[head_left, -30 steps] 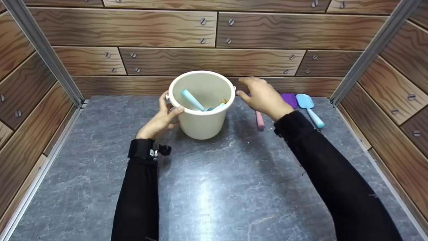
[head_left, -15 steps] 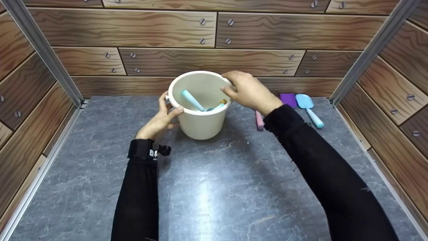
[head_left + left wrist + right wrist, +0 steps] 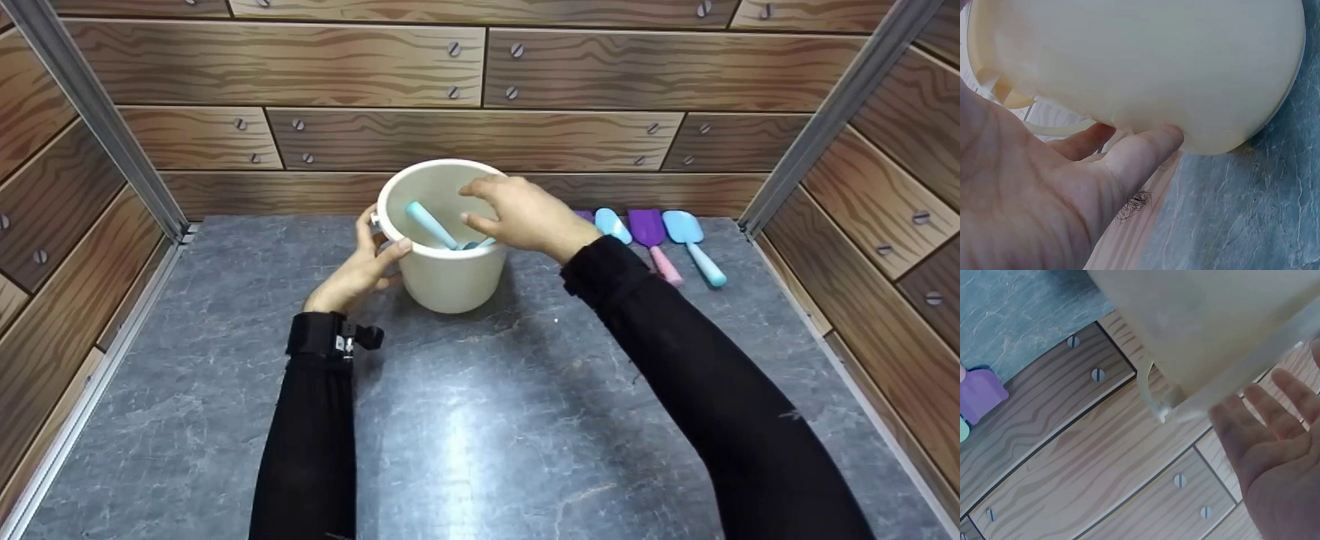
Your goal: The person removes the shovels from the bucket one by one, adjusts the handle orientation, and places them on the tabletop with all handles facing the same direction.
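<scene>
Two hands are working at the cream bucket (image 3: 450,247): the right hand (image 3: 525,217) is hovering over its mouth, fingers (image 3: 480,187) spread and empty, just above a teal handle (image 3: 431,223) leaning up-left inside. The left hand (image 3: 360,270) is gripping the bucket's left wall, while three spatulas (image 3: 652,236) are lying on the surface (image 3: 480,412) to the bucket's right.

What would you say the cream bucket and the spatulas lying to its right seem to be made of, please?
The cream bucket looks like moulded plastic: smooth, matte, thin-walled, slightly translucent in the left wrist view. The purple spatula and the blue spatula look like silicone or soft plastic, going by their flat pastel colour and dull, rounded blades, though their stiffness cannot be judged. The left hand holds the bucket's side.
</scene>
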`<state>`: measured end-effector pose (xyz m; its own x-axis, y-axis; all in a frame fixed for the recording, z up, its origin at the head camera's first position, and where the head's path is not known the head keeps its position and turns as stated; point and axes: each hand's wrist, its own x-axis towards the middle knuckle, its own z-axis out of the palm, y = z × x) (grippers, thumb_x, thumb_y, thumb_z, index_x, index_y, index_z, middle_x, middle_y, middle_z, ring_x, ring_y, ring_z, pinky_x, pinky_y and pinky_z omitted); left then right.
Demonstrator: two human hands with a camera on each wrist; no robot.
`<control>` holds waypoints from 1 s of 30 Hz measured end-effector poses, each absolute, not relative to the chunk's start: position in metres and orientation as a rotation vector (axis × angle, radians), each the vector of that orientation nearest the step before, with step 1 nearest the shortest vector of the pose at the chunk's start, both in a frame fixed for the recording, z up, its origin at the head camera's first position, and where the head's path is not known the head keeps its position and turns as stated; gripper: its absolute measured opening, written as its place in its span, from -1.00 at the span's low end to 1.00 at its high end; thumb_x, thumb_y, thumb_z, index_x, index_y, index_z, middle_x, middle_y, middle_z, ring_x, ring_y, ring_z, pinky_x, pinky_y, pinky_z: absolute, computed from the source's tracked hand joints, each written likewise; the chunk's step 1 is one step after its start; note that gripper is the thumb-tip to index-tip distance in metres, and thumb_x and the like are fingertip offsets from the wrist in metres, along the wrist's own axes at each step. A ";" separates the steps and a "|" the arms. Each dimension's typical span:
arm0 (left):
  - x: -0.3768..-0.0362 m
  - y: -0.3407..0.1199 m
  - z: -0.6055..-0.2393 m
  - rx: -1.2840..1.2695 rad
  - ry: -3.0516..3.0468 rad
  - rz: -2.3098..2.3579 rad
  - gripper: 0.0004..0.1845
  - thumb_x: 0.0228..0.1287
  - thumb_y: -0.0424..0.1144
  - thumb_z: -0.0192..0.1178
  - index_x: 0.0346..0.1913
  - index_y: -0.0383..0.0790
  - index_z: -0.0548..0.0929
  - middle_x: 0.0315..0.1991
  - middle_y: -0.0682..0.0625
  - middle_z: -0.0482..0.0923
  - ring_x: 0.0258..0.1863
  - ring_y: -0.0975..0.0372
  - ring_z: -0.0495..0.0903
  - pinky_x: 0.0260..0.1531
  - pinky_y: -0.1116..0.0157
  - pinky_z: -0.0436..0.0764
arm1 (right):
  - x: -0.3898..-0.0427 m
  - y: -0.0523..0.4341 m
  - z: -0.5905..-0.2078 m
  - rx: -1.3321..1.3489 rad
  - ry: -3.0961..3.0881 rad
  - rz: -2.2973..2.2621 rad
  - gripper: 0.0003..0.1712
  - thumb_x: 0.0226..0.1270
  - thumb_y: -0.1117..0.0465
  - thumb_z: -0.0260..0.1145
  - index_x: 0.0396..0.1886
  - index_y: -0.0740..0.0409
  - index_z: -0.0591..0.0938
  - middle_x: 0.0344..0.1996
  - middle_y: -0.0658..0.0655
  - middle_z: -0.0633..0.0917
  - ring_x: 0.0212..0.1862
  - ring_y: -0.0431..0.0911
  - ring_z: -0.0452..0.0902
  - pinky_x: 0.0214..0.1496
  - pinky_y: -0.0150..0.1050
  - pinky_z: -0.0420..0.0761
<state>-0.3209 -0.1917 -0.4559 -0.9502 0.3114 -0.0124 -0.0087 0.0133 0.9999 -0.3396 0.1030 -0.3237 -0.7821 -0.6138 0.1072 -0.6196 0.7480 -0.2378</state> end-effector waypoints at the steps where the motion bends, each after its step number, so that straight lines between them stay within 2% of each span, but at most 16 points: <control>1: -0.321 -0.192 -0.456 0.318 2.056 2.036 0.33 0.53 0.29 0.45 0.91 0.24 -0.38 0.98 -0.29 -0.27 0.94 -0.29 0.06 0.78 -0.52 0.29 | -0.340 0.101 -0.325 1.048 -2.917 0.409 -0.34 0.88 -0.07 0.32 0.69 0.22 0.62 0.65 0.26 0.68 0.72 0.21 0.56 0.87 0.15 0.49; 11: -0.322 -0.190 -0.455 0.303 2.041 2.033 0.25 0.60 0.20 0.38 0.90 0.25 -0.39 0.96 -0.27 -0.29 0.94 -0.29 0.03 0.78 -0.57 0.25 | -0.345 0.082 -0.332 1.141 -3.003 0.372 -0.37 0.88 -0.07 0.29 0.68 0.17 0.65 0.63 0.25 0.71 0.73 0.20 0.55 0.88 0.14 0.48; 18: -0.322 -0.192 -0.456 0.309 2.048 2.028 0.35 0.53 0.34 0.47 0.90 0.26 -0.41 0.97 -0.31 -0.30 0.94 -0.31 0.04 0.79 -0.54 0.28 | -0.352 0.072 -0.329 1.087 -3.170 0.266 -0.38 0.82 -0.09 0.30 0.64 0.10 0.69 0.62 0.23 0.72 0.72 0.19 0.56 0.84 0.16 0.52; 22: -0.321 -0.193 -0.456 0.304 2.048 2.037 0.33 0.55 0.29 0.47 0.90 0.24 -0.39 0.97 -0.29 -0.28 0.93 -0.29 0.07 0.78 -0.52 0.32 | -0.353 0.065 -0.323 1.055 -3.293 0.165 -0.36 0.78 -0.14 0.30 0.65 0.03 0.70 0.61 0.17 0.73 0.69 0.17 0.59 0.80 0.16 0.55; 26: -0.321 -0.192 -0.456 0.298 2.050 2.036 0.31 0.56 0.27 0.46 0.90 0.22 -0.38 0.98 -0.28 -0.27 0.93 -0.28 0.08 0.78 -0.52 0.32 | -0.356 0.061 -0.323 1.084 -3.363 0.068 -0.36 0.78 -0.14 0.23 0.65 -0.01 0.71 0.58 0.16 0.75 0.61 0.14 0.64 0.77 0.16 0.56; 30: -0.321 -0.191 -0.455 0.303 2.046 2.041 0.32 0.55 0.26 0.47 0.90 0.21 -0.38 0.98 -0.26 -0.27 0.93 -0.27 0.08 0.77 -0.53 0.33 | -0.359 0.062 -0.327 1.028 -3.407 0.030 -0.42 0.75 -0.15 0.17 0.48 -0.07 0.81 0.34 0.13 0.84 0.33 0.06 0.67 0.57 0.14 0.65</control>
<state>-0.3205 -0.1911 -0.4548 -0.9508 0.3090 -0.0204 -0.0196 0.0056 0.9998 -0.3588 0.0616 -0.3275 -0.7544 -0.5328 -0.3835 -0.5258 0.8402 -0.1328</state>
